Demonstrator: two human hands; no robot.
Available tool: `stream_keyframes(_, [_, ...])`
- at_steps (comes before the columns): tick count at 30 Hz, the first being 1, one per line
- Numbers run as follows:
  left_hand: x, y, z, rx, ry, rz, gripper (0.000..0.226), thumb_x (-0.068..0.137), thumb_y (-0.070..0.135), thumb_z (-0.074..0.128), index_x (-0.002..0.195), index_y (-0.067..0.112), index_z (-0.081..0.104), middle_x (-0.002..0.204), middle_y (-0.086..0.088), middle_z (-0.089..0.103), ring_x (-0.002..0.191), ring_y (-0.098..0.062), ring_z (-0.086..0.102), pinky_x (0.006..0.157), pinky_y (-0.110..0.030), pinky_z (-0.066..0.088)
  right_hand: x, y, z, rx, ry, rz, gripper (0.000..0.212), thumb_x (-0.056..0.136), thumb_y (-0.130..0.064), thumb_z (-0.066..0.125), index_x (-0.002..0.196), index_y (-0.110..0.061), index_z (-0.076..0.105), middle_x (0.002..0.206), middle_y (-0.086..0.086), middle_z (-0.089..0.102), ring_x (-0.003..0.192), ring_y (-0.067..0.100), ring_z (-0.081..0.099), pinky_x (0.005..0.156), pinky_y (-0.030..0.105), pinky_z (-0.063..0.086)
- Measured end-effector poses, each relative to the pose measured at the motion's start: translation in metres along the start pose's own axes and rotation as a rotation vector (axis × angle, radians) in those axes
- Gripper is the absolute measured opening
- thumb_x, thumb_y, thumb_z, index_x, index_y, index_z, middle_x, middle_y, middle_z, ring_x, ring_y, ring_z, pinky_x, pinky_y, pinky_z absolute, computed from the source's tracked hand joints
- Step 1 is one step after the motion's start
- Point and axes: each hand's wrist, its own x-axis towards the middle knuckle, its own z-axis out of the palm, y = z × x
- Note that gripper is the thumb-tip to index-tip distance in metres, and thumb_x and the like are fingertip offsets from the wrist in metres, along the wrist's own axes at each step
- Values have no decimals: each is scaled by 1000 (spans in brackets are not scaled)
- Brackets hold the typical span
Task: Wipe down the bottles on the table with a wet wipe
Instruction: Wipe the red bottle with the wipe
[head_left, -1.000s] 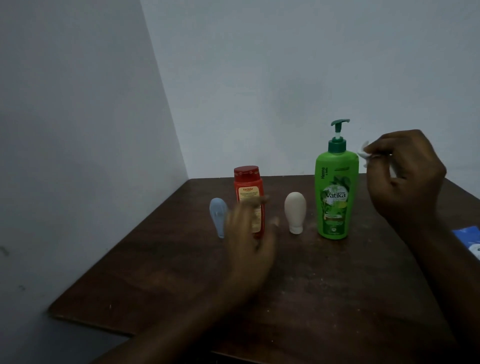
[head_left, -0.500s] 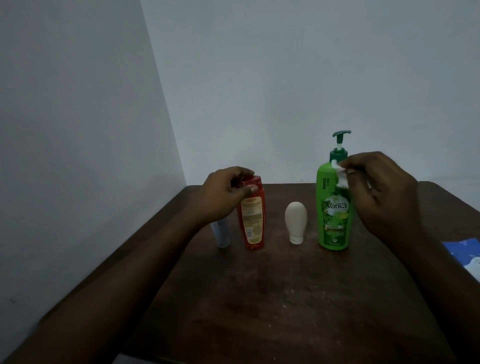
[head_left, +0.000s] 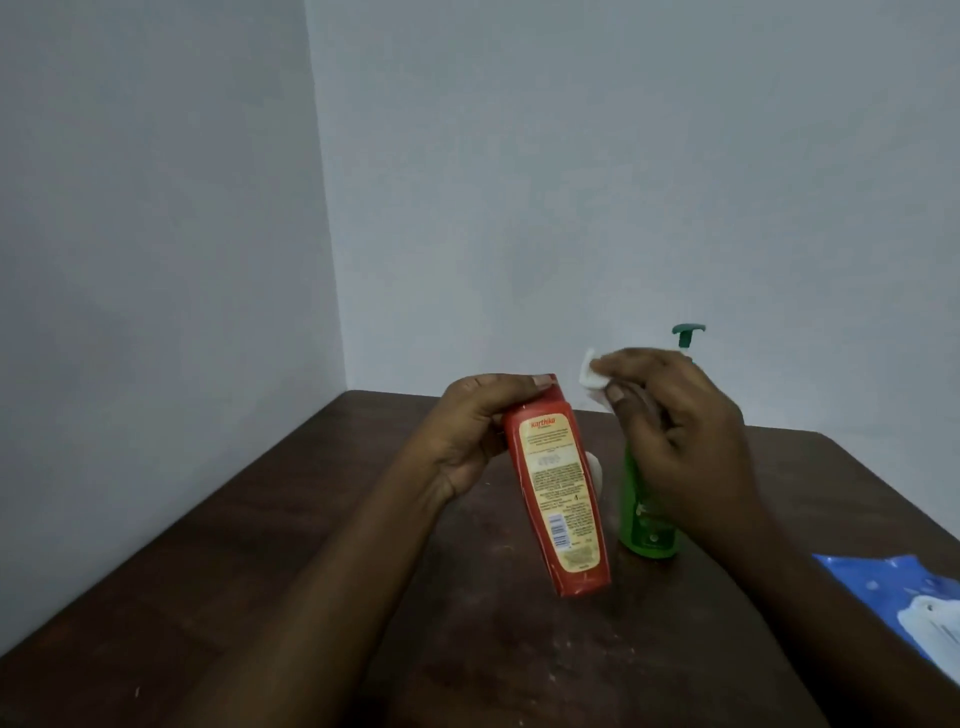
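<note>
My left hand (head_left: 470, 428) grips the cap end of a red bottle (head_left: 558, 499) with a cream label and holds it tilted above the dark wooden table (head_left: 311, 545), its base toward me. My right hand (head_left: 680, 431) pinches a folded white wet wipe (head_left: 591, 371) just right of the red bottle's top. Behind my right hand stands the green pump bottle (head_left: 647, 535), mostly covered, its dark green pump head (head_left: 687, 332) showing above. A sliver of the small white bottle (head_left: 596, 470) peeks out behind the red one. The pale blue bottle is hidden.
A blue wet wipe pack (head_left: 904, 597) lies at the table's right edge. Grey walls meet in a corner behind the table's far left side. The table's left edge runs diagonally toward me.
My left hand has lifted the red bottle off the table and tilted it toward me. My right hand has carried the wipe left, from the green bottle to the red bottle's top.
</note>
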Motion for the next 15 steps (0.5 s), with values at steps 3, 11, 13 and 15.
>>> stream_keyframes(3, [0,-9,-6,59,90,12,20,88,25,78,92,6,78,78,-2,76,79,-16,74,76,-29,58,18,-6,5,-67,-71,-66,20,95,-3,68,112,-12,75,112,0,73,104,10,66,89,19,51])
stream_keyframes(11, [-2,-27,-16,37,251,-42,35,81,42,82,95,9,82,85,-3,80,82,-16,74,96,-43,46,-13,-3,58,-271,-208,-58,21,95,-8,61,112,-5,73,103,12,70,94,28,64,80,33,46])
stream_keyframes(13, [-2,-28,-14,6,224,-89,37,77,43,85,96,11,82,86,-2,81,79,-14,74,98,-43,44,-19,-7,64,-264,-192,-59,26,95,-10,57,115,-5,72,106,12,70,97,29,62,82,35,46])
stream_keyframes(15, [-1,-29,-11,-40,199,-124,36,75,38,87,97,10,82,83,0,80,70,-9,72,91,-39,44,-22,-13,64,-250,-190,-104,28,94,-11,55,115,-6,73,109,11,70,99,30,60,84,36,46])
